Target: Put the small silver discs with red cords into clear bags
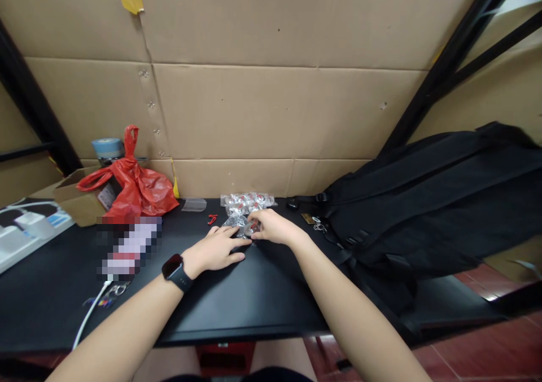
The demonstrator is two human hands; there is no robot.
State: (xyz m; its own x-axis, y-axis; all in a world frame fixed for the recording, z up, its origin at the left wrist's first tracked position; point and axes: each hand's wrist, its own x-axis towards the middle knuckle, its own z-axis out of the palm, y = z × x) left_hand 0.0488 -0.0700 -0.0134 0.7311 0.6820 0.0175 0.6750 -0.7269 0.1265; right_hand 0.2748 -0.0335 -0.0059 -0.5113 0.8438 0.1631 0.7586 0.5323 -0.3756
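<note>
My right hand (273, 227) is closed in a pinch on a small clear plastic packet (253, 227) with something red inside. My left hand (217, 250) lies palm down on the black table, fingers stretched out and its fingertips beside the packet. A crumpled clear plastic bag (235, 222) sits just beyond the left fingers. Behind both hands, several clear packets with red bits (248, 201) are lined up near the cardboard wall. To their left lie small loose red pieces (212, 219), too small to make out.
A black backpack (432, 201) fills the right side. At left stand a red plastic bag (141, 187), a cardboard box (80, 201) and a white power strip (31, 235). A blurred-out phone-like object (133, 246) has a white cable (91, 314). Keys (319, 224) lie by the backpack.
</note>
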